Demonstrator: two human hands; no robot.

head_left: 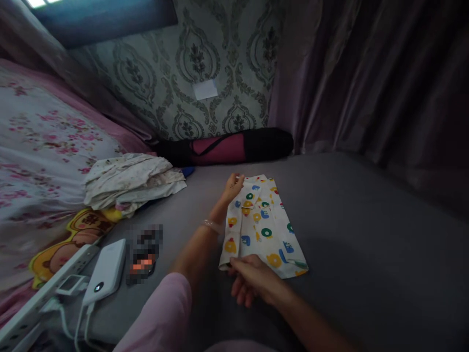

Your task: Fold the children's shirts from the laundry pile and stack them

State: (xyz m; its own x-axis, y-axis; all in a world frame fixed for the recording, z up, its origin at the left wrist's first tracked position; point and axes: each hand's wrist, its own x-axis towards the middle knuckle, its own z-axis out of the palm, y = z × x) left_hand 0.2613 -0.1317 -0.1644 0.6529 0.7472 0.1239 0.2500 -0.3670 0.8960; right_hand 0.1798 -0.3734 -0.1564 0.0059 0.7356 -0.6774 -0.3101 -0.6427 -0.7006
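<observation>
A white garment (271, 220) with yellow, blue, green and red prints lies folded into a long flat shape on the grey bed sheet. At its far left corner is my left hand (233, 187), fingers closed on the cloth's edge. My right hand (254, 278) pinches the near left corner between thumb and forefinger, its other fingers curled underneath. A narrow strip along the left side is folded over toward the middle. The fingertips of my left hand are partly hidden by the cloth.
To the left are a crumpled pale cloth pile (132, 181), a yellow cartoon cushion (62, 252), a white power bank (106, 271), a power strip (47, 288) and a blurred-out object (144, 254). A black and maroon long bag (223, 148) lies against the wall. Curtains (348, 73) hang at right.
</observation>
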